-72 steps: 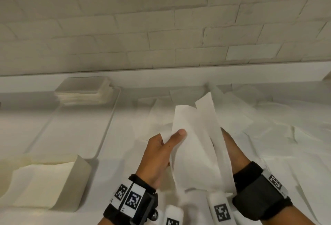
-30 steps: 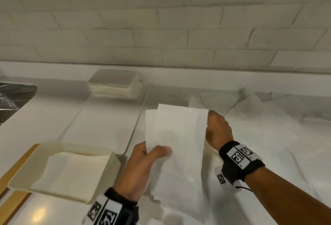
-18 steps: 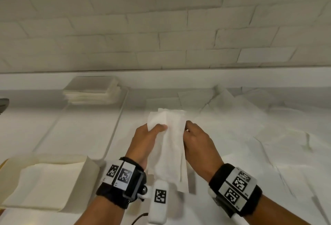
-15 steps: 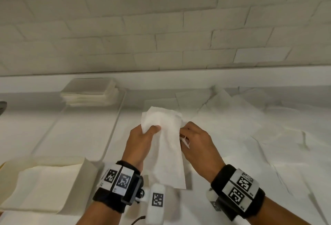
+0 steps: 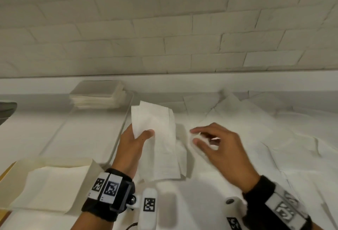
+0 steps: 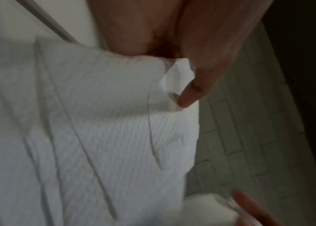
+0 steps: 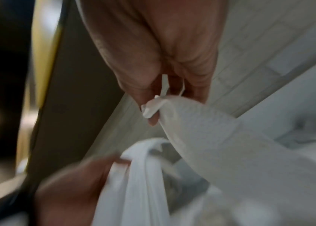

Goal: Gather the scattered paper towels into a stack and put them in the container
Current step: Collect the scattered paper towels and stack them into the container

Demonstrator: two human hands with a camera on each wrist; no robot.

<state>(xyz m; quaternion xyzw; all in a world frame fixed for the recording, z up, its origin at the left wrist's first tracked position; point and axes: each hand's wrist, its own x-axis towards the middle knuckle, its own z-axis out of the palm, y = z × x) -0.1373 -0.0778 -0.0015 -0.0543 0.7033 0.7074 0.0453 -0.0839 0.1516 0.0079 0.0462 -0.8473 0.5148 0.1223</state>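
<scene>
My left hand (image 5: 144, 134) holds a small stack of white paper towels (image 5: 157, 138) upright above the counter, thumb on the front. The left wrist view shows that thumb (image 6: 192, 91) pressed on the textured stack of towels (image 6: 114, 137). My right hand (image 5: 195, 136) is just right of the stack, over the scattered paper towels (image 5: 274, 147). In the right wrist view my right hand (image 7: 153, 110) pinches the edge of one loose towel (image 7: 201, 130) between thumb and fingers. The cream container (image 5: 82, 189) sits at the lower left with towels lying inside.
A neat pile of folded towels (image 5: 98, 94) stands at the back left against the ledge. A flat white tray (image 5: 87, 138) lies between it and the container. A dark sink edge (image 5: 7, 109) shows at far left. A tiled wall rises behind.
My right hand has let go of the held stack and moved right to the scattered towels, where it pinches one. The left hand keeps the stack, shifted slightly left.
</scene>
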